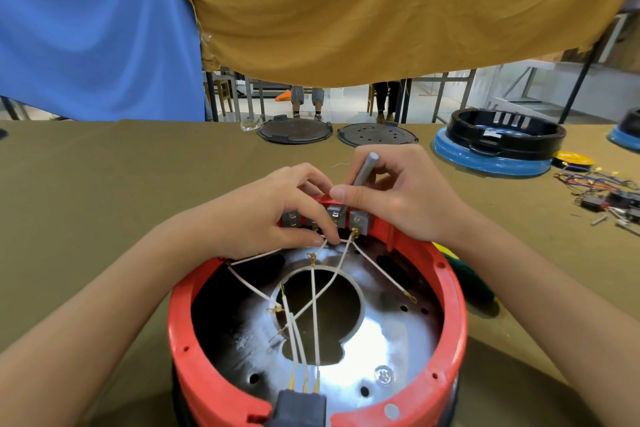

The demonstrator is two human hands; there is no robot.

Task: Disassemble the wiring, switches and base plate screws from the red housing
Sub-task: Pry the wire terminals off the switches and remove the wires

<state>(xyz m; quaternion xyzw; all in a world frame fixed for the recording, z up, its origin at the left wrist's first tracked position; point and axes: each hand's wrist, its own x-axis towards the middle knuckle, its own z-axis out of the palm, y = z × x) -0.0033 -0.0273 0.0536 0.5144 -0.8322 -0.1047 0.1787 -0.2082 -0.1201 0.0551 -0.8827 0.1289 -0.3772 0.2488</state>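
Right hand point(394, 198) curls its fingers and thumb round a grey tool point(362, 177), held tilted with its lower end down at the row of grey switches point(337, 217) on the far wall of the red housing point(446, 291). Left hand point(273, 215) rests on that same wall, its fingers bent over the switches and its thumb and fingertips pinching a white wire point(323, 246) just below them. More white wires cross the shiny base plate point(374, 340) inside the housing and run to a dark connector block point(301, 407) at the near rim. That housing sits on the olive-covered surface point(104, 184) directly between the forearms. Farther off lie two dark round lids point(294, 130), a black and blue housing point(498, 146), and a loose pile of coloured wires and parts point(602, 191) at the right.
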